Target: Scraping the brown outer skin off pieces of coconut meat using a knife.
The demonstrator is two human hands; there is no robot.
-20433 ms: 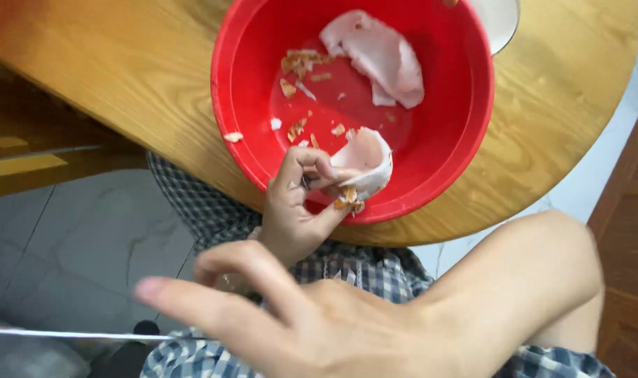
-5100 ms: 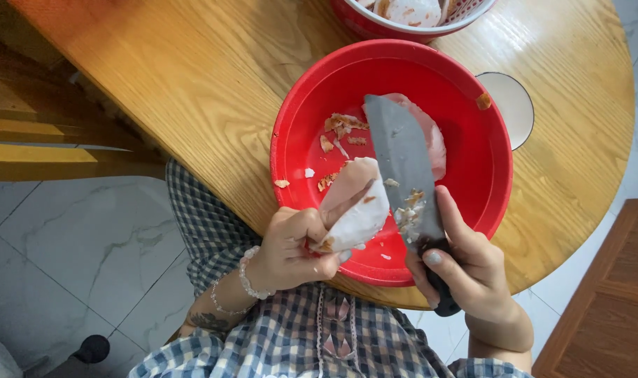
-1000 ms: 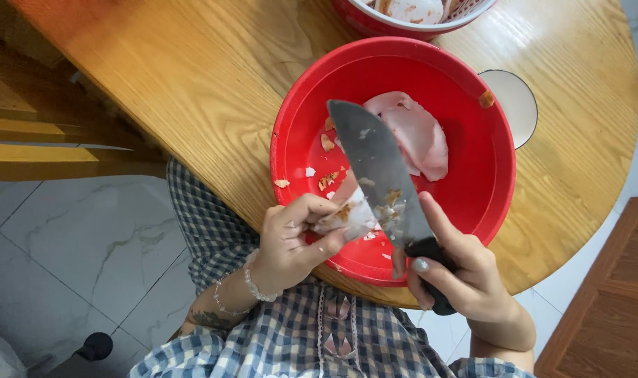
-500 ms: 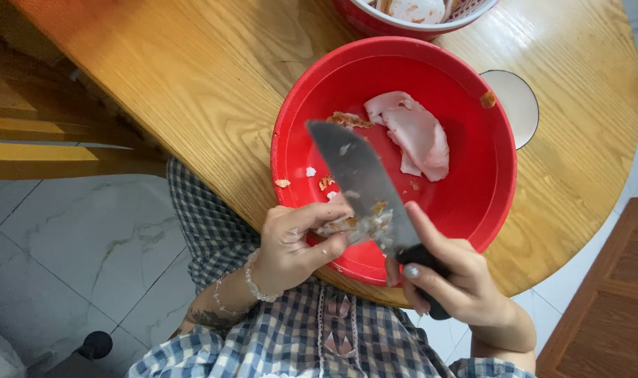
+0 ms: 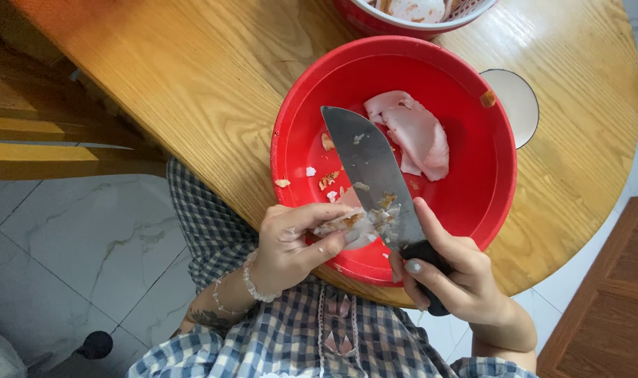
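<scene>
My left hand (image 5: 291,241) pinches a pale piece of raw meat (image 5: 343,224) over the near rim of a red plastic basin (image 5: 473,189). My right hand (image 5: 448,273) grips the black handle of a broad cleaver (image 5: 368,164), whose blade lies flat across the meat, smeared with scraps. Another pale pink slab of meat (image 5: 417,133) lies inside the basin at the far side, and small scrapings dot the basin's floor.
The basin sits on a round wooden table (image 5: 193,84). A second red bowl (image 5: 403,14) holding pale pieces stands at the far edge, and a white dish (image 5: 518,105) peeks from under the basin's right rim. Tiled floor lies to the left.
The cleaver blade has swung leftward and slid down against the held meat. My left hand has folded tighter over the piece; the slab in the basin stays put.
</scene>
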